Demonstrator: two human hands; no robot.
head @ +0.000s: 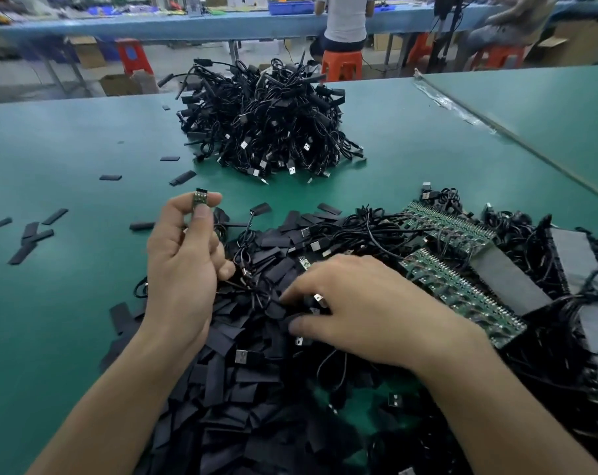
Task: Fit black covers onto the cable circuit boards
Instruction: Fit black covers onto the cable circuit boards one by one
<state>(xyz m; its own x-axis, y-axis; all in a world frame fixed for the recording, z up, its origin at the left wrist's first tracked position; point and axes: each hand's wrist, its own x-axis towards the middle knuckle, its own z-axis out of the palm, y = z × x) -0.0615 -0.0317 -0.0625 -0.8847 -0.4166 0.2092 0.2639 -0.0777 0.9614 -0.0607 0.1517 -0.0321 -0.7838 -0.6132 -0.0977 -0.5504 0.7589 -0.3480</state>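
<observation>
At centre left of the frame, the left hand [184, 265] is pinching a small green cable circuit board [200, 200] between thumb and forefinger, above the green surface [68, 159]. At lower centre, flat black rectangular covers [243, 378] are lying heaped. The right hand [369, 310] is resting on them with bent fingers; I cannot tell whether it is gripping one. Green circuit-board panels [462, 286] are lying at right.

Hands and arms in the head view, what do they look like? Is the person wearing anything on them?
Both are bare. The left hand and right hand have no gloves, and no rings show. The left forearm and right forearm show no sleeve, watch or wrist strap within the frame.
</observation>
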